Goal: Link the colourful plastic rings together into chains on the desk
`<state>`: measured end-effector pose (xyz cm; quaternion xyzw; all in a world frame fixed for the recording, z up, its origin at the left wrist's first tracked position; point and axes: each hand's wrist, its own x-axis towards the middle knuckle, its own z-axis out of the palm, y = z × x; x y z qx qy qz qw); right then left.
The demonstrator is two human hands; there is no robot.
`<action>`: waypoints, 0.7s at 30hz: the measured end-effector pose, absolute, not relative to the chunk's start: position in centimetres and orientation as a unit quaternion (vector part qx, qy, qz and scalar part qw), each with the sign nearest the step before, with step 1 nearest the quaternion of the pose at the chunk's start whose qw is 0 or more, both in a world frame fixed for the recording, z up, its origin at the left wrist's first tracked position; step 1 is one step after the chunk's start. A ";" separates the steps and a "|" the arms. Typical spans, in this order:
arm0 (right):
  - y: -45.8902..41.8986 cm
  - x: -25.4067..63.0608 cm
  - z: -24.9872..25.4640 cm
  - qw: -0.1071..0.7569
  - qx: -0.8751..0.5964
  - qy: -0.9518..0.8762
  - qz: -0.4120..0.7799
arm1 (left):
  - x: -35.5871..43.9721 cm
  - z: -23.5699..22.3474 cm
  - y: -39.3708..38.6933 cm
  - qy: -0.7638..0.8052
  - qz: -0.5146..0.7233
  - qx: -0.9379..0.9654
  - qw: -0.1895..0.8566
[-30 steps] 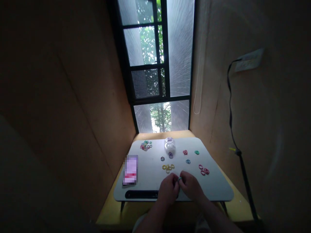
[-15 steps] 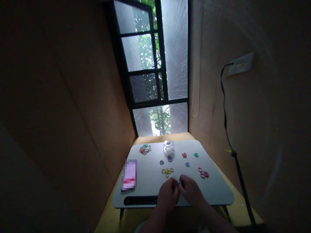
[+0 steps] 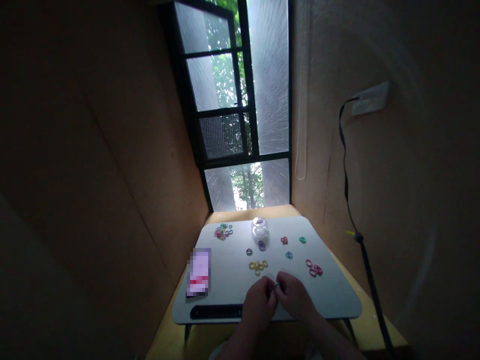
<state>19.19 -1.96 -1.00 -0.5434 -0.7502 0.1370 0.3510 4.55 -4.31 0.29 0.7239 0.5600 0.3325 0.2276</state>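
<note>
Near the front edge of the white folding table (image 3: 228, 285), my left hand (image 3: 260, 302) and my right hand (image 3: 295, 296) meet with their fingertips pinched together. Between them shows a small green hair tie (image 3: 276, 284), gripped from both sides; the fingers cover part of it. Just beyond the hands lies a group of yellow hair ties (image 3: 258, 266). Pink hair ties (image 3: 313, 268) rest to the right. Farther back are small clusters in blue (image 3: 288, 255), red (image 3: 284, 240), green (image 3: 302, 240), purple (image 3: 262, 245) and black (image 3: 249, 252).
A clear round jar (image 3: 260, 230) stands at the back of the table. At the back left is a mixed-colour pile of hair ties (image 3: 223, 231). A phone (image 3: 198, 272) with a blurred screen lies at the left, above a black slot (image 3: 215, 312) along the front edge.
Both hands stay pinched together on the green hair tie, almost in the same spot. The camera view has shifted very slightly; the table's contents look unchanged.
</note>
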 end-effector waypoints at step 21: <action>-1.7 19.5 -0.9 0.363 -0.539 -0.740 0.175 | 5.0 0.3 -4.2 0.573 0.279 0.749 0.182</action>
